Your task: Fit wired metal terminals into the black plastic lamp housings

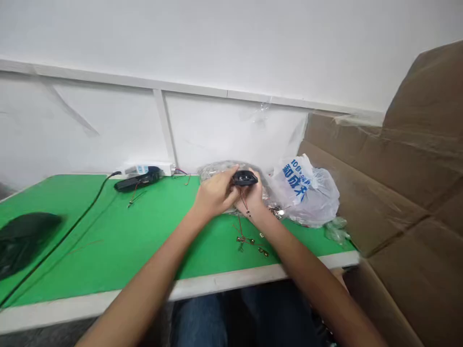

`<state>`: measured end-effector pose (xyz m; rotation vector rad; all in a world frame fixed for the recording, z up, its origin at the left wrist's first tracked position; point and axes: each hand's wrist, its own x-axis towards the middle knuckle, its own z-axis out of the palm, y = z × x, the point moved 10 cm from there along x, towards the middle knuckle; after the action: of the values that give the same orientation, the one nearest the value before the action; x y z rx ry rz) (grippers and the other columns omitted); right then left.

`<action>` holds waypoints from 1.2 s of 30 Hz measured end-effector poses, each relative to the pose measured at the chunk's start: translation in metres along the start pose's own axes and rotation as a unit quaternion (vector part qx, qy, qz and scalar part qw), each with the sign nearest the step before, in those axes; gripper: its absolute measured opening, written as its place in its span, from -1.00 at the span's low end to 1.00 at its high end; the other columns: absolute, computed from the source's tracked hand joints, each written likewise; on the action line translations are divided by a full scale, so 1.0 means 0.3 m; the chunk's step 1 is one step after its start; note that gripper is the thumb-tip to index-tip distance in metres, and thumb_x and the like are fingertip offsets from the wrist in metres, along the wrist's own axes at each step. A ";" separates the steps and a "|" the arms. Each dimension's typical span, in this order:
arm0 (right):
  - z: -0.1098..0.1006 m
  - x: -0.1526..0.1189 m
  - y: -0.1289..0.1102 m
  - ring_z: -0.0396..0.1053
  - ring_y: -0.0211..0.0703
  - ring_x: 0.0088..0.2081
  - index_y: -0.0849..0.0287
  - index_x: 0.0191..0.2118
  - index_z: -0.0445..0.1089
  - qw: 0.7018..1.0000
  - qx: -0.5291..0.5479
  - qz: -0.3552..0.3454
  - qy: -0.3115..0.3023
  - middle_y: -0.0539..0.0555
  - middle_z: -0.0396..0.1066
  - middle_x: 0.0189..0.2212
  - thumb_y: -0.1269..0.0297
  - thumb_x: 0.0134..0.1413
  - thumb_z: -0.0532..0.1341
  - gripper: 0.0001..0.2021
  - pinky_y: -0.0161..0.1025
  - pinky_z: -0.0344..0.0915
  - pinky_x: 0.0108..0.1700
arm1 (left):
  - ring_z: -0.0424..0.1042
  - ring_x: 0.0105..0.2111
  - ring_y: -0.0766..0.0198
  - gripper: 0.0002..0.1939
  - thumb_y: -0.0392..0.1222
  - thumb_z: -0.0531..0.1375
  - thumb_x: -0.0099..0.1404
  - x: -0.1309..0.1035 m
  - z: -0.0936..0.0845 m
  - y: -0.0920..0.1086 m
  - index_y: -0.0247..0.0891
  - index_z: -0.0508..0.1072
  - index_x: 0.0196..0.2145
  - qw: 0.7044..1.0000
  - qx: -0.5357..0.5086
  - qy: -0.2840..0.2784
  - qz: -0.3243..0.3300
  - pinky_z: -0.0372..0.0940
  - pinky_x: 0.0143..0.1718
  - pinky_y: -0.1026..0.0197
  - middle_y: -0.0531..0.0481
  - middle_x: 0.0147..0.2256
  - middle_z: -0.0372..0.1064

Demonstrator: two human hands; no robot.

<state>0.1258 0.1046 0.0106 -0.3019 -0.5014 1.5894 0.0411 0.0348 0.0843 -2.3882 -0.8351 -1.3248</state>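
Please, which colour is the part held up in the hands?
The held part is black; it shows best in the head view.

Dark blue jeans (265, 313), paler over the left thigh (200, 320), show at six o'clock, while the left forearm (154, 279) toward seven, right forearm (307, 270) toward five, left hand (216, 192) and right hand (255, 196) are bare.

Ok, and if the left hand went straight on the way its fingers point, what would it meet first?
Most likely the black piece, which the left hand already seems to touch, then the right hand at its other side. Depth is unclear from this one view.
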 end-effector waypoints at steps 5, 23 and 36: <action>0.038 -0.008 0.042 0.55 -0.06 -0.30 0.13 -0.20 0.54 0.998 -0.026 0.029 -0.041 0.05 0.58 -0.41 -0.03 0.29 0.08 -0.61 -0.11 0.56 -0.13 | 0.60 -0.09 0.09 -0.44 -0.04 0.07 0.50 -0.003 -0.014 -0.046 -0.30 0.25 0.36 0.996 -0.009 0.035 -0.081 0.46 -0.05 0.08 -0.26 0.07 0.55; 0.040 -0.035 0.110 0.59 0.02 -0.09 0.14 -0.23 0.55 0.998 -0.028 0.057 -0.011 0.10 0.58 -0.43 -0.05 0.37 0.02 -0.54 -0.06 0.58 -0.03 | 0.52 -0.37 0.21 -0.74 -0.21 0.14 0.32 0.003 -0.064 -0.041 -0.27 0.46 -0.06 0.987 -0.009 0.117 -0.108 0.39 -0.32 0.19 -0.08 -0.27 0.56; 0.030 -0.043 0.132 0.61 -0.02 -0.14 0.14 -0.15 0.54 0.997 -0.018 0.073 -0.002 0.07 0.62 -0.39 -0.07 0.36 0.06 -0.57 -0.10 0.60 -0.08 | 0.43 -0.44 0.20 -0.88 -0.21 0.13 0.27 -0.003 -0.057 -0.072 -0.23 0.42 -0.24 0.983 -0.018 0.116 -0.142 0.25 -0.39 0.19 -0.03 -0.41 0.46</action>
<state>0.0880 0.0896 -0.0022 -0.3689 -0.5220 1.7240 0.0160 0.0430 0.0920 -2.1428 -1.1204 -1.6994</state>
